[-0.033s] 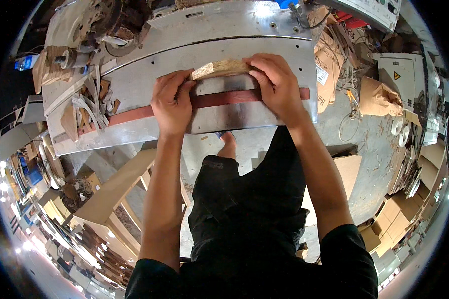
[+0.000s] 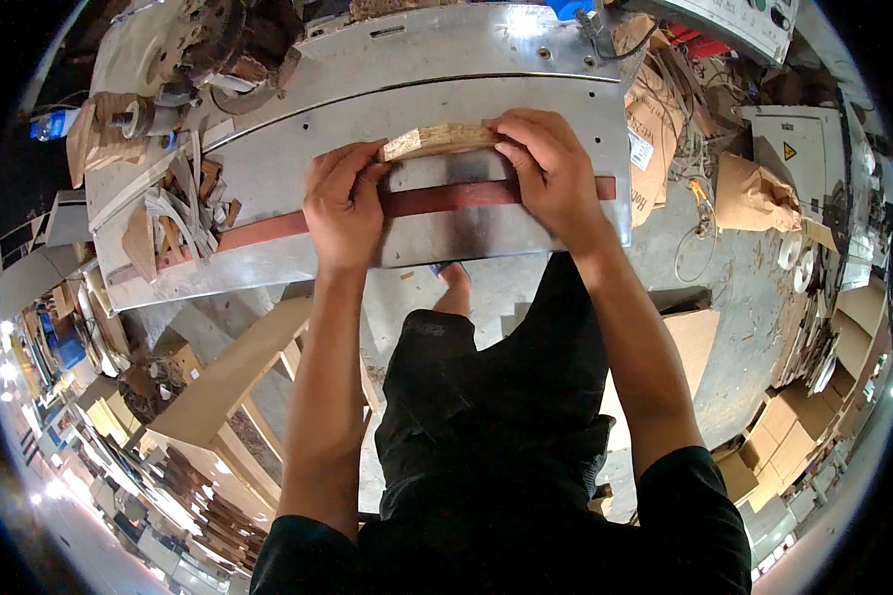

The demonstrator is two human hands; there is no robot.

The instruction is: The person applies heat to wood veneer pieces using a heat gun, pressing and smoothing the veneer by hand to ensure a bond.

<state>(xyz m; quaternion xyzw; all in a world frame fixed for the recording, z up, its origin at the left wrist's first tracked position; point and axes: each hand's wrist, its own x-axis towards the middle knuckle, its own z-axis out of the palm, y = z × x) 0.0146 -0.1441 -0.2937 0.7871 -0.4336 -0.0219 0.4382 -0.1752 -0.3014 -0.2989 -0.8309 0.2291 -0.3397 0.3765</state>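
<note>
A short, pale piece of wood (image 2: 437,140) with a rough, angled edge spans the gap between my two hands, over the grey metal machine table (image 2: 268,183). Its left end is pinched between the thumb and fingers of my left hand (image 2: 345,203). My right hand (image 2: 551,169) grips the other end from the right, with the fingers over the top and the thumb below. Nearer to me, a reddish-brown strip (image 2: 446,196) runs along the table and passes behind my left hand. Whether the wood touches the table cannot be made out.
Wood offcuts and curled pale strips (image 2: 184,203) lie at the table's left end. Behind them stands a rusty machine part (image 2: 233,50). A wooden frame (image 2: 233,377) stands at my left. Paper sacks (image 2: 655,129) and a grey electrical box (image 2: 794,149) are at the right.
</note>
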